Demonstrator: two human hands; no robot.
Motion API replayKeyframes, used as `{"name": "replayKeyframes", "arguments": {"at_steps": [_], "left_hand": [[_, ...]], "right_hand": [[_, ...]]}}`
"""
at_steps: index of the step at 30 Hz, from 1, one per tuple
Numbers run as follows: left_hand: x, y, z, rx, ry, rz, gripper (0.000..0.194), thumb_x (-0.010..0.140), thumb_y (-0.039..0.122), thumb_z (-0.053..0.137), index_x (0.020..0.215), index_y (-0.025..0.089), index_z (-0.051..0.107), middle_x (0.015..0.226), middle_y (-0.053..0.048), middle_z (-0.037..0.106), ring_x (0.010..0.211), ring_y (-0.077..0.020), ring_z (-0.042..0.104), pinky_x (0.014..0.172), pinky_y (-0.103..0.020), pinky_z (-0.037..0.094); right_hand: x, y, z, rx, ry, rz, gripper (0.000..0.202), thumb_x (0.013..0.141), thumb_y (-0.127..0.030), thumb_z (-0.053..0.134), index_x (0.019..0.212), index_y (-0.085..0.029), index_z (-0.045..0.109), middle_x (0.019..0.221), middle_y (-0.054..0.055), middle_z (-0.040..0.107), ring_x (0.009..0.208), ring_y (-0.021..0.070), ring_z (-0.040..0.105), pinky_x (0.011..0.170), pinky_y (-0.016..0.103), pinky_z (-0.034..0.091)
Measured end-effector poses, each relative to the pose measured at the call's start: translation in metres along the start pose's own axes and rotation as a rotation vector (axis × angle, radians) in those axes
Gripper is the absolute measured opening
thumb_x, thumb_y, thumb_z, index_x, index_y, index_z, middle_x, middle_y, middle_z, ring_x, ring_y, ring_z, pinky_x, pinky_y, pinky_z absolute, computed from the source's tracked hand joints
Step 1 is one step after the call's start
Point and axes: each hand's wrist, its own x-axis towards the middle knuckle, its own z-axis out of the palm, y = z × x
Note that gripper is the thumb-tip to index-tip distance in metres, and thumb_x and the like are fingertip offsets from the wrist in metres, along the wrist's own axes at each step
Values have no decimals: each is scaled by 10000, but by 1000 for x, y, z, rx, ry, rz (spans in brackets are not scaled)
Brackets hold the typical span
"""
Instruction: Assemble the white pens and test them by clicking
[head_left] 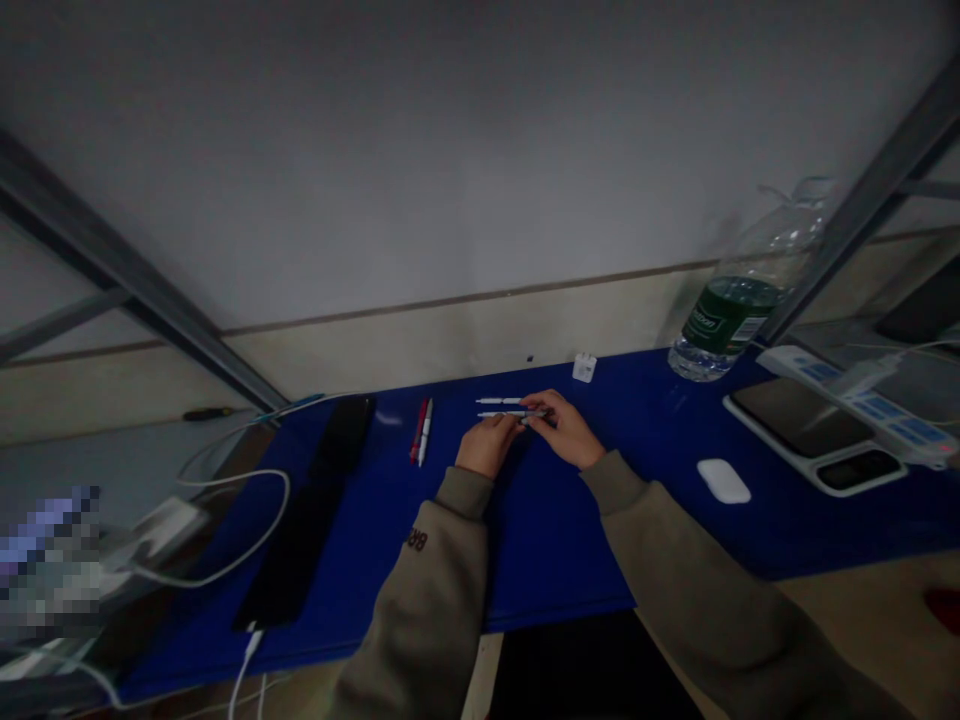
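From here I see a deep blue tabletop [540, 540], plain across its surface. Near its left edge, the phone [349, 430] reads black. The pens [421, 432] show red and white. By the far edge, the charger [585, 367] is white; toward the far right corner, the bottle [724, 310] is clear with a green label. My sleeves [442, 560] look olive-brown, the left one darkly lettered.

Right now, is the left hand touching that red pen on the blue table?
Apart. The head view shows the red pen lying beside a white pen, with bare blue table between that pair and the left hand.
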Motion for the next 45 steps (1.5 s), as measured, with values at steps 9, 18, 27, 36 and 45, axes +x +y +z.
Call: {"name": "replayKeyframes", "arguments": {"at_steps": [9,18,27,36,45], "left_hand": [[1,0,4,-17,21,51,340,946,407,325,1112,235,565,1027,-45,627,959,-163,585,814,-251,442],[2,-6,8,-71,20,116,278,943,322,365,1142,231,536,1023,-54,644,936,-168,602,814,-271,461],[-1,3,3,-79,53,54,298,959,307,283,1072,197,536,983,-64,628,907,-156,592,776,-255,434],[-6,11,-16,98,95,-264,639,859,662,235,680,191,628,674,-69,644,671,-177,606,554,-244,321],[-6,13,-16,98,113,-321,636,894,612,174,746,198,634,716,-66,657,695,-183,618,535,-249,297]], "right_hand": [[-1,0,-3,-66,15,70,240,869,-341,491,1032,-207,605,772,18,637,689,151,599,660,278,464],[-1,-4,-1,-46,-14,70,281,867,-372,484,1008,-190,645,739,30,641,675,144,592,661,271,455],[2,0,-4,84,92,127,297,791,-373,590,1020,-189,639,766,26,626,674,139,568,628,257,435],[5,-1,-9,389,157,261,327,787,-445,582,913,-154,663,528,-38,467,478,89,405,467,228,328],[5,36,-23,-212,338,213,240,807,-332,527,888,-159,671,822,73,631,720,177,568,699,316,448]]}}
